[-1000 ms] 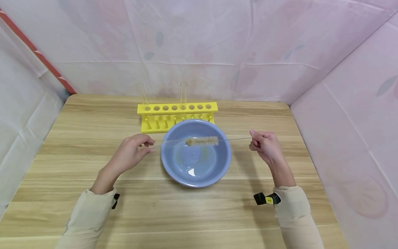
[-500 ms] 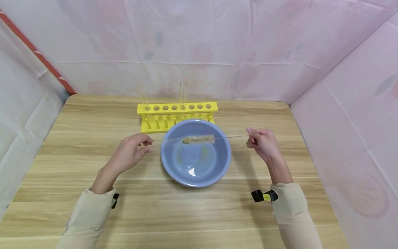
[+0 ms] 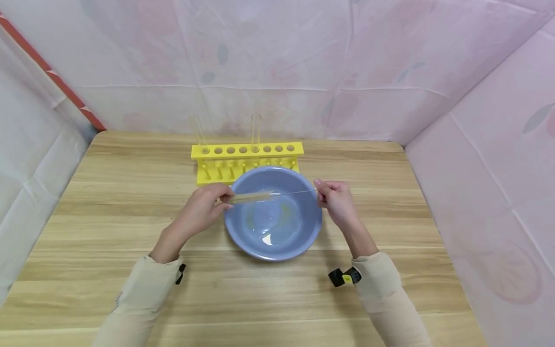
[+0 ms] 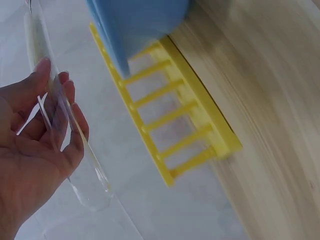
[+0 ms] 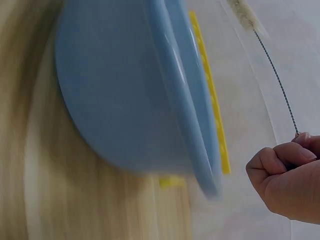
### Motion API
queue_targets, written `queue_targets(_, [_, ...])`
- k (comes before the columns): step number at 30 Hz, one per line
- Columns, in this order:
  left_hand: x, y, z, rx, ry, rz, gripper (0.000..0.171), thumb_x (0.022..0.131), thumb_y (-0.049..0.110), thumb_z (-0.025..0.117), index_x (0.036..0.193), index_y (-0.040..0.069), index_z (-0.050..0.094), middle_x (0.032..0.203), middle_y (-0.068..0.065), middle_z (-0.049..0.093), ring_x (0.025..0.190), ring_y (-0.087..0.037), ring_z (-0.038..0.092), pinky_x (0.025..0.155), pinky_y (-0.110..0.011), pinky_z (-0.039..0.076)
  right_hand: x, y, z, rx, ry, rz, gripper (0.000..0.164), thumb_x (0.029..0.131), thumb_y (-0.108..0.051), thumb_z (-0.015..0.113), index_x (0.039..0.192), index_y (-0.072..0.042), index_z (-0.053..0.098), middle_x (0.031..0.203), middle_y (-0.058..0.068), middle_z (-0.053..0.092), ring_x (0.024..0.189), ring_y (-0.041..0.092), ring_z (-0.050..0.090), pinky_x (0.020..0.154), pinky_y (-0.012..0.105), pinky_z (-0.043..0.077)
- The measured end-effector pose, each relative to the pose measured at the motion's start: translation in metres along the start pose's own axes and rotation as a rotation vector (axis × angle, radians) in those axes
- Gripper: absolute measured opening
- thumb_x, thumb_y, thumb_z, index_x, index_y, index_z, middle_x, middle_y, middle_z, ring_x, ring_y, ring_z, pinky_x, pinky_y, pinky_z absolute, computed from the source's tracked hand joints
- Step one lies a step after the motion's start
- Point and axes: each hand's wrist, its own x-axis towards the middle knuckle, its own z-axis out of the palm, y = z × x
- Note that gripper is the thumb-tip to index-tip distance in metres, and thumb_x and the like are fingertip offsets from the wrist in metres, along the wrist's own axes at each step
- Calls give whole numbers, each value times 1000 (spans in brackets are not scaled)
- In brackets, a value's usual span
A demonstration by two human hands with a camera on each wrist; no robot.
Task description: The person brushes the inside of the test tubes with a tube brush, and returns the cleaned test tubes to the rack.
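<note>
My left hand (image 3: 204,208) pinches a clear glass test tube (image 4: 93,196) between thumb and fingers. The tube lies nearly level above the left side of the blue basin (image 3: 273,253), its rounded end past the palm in the left wrist view. At the other side, my right hand (image 3: 339,201) grips the twisted wire handle of a test tube brush (image 5: 244,15), fingers curled and thumb on the wire. The pale bristles sit inside the tube, reaching up to the left fingertips; the wire runs out over the basin to the right hand.
Behind the basin stands a yellow test tube rack (image 3: 247,150), partly hidden by the rim. Two more clear tubes, one tilted (image 3: 198,132) and one upright (image 3: 256,127), stand in it. A little liquid shines in the basin. Patterned cloth (image 3: 277,62) hangs behind the wooden table (image 3: 260,303).
My right hand has moved left with the brush, so the bristles are deeper in the tube. My left hand has shifted right with the tube, to the basin's rim. The rack has not moved.
</note>
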Motion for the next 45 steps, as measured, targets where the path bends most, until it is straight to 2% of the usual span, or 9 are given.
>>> queue_targets(3, [7, 9, 6, -10, -40, 5, 18, 75, 1, 72, 90, -1, 63, 84, -9, 63, 79, -21, 59, 70, -33, 50, -3, 2, 17, -90, -24, 7, 45, 93, -10, 52, 49, -3, 45, 48, -1, 35, 43, 9, 30, 43, 19, 24])
queue_targets(7, [13, 20, 12, -6, -69, 13, 17, 78, 3, 70, 91, -2, 62, 81, -7, 60, 77, -20, 56, 69, -33, 49, -6, 4, 33, -114, -46, -15, 46, 93, -13, 54, 51, 4, 43, 45, -1, 34, 42, 10, 29, 43, 20, 21])
queue_targets(14, [13, 21, 10, -35, -73, 11, 16, 78, 4, 71, 91, -2, 62, 79, -5, 60, 74, -18, 56, 67, -31, 49, -7, 4, 35, -140, -87, -70, 46, 94, -14, 52, 61, 16, 43, 47, 2, 37, 45, 11, 34, 45, 21, 26])
queue_targets(19, [13, 21, 5, -69, -102, 10, 18, 79, 6, 70, 93, -2, 62, 84, -7, 63, 79, -19, 59, 69, -30, 51, -7, 7, 29, -171, -101, -228, 41, 93, -11, 54, 58, 11, 48, 50, 6, 42, 46, 15, 37, 44, 20, 28])
queue_targets(25, [15, 16, -2, -231, -193, 36, 14, 81, 4, 67, 93, -1, 62, 84, -4, 62, 77, -15, 57, 68, -28, 50, -9, 5, 23, -234, -96, -474, 33, 90, 2, 54, 57, 6, 51, 52, 5, 43, 47, 10, 37, 42, 19, 27])
queue_targets(29, [15, 14, -6, -276, -238, 55, 14, 83, 7, 66, 95, -1, 62, 82, -1, 62, 75, -13, 55, 66, -28, 49, -10, 4, 21, -258, -87, -548, 33, 88, 5, 55, 55, 0, 51, 51, 0, 40, 46, 8, 35, 42, 20, 26])
queue_targets(33, [14, 15, -6, -238, -223, 39, 15, 82, 6, 67, 95, 0, 63, 84, -1, 62, 76, -13, 56, 68, -28, 49, -11, 2, 21, -262, -62, -489, 37, 89, -2, 56, 53, -1, 48, 50, -1, 37, 46, 8, 32, 42, 20, 23])
queue_targets(39, [12, 22, -2, -130, -126, 5, 15, 78, 5, 71, 90, 2, 63, 84, -4, 63, 78, -15, 60, 67, -24, 51, -11, -1, 25, -195, -35, -271, 44, 91, -9, 57, 51, 2, 43, 48, 0, 36, 47, 10, 30, 44, 21, 23])
queue_targets(45, [8, 25, 0, -40, -13, 46, 20, 74, 3, 74, 89, 2, 62, 86, -8, 64, 78, -18, 62, 67, -25, 52, -12, -6, 29, -26, -84, -62, 46, 93, -5, 50, 49, -2, 38, 47, 0, 32, 43, 11, 28, 45, 22, 23])
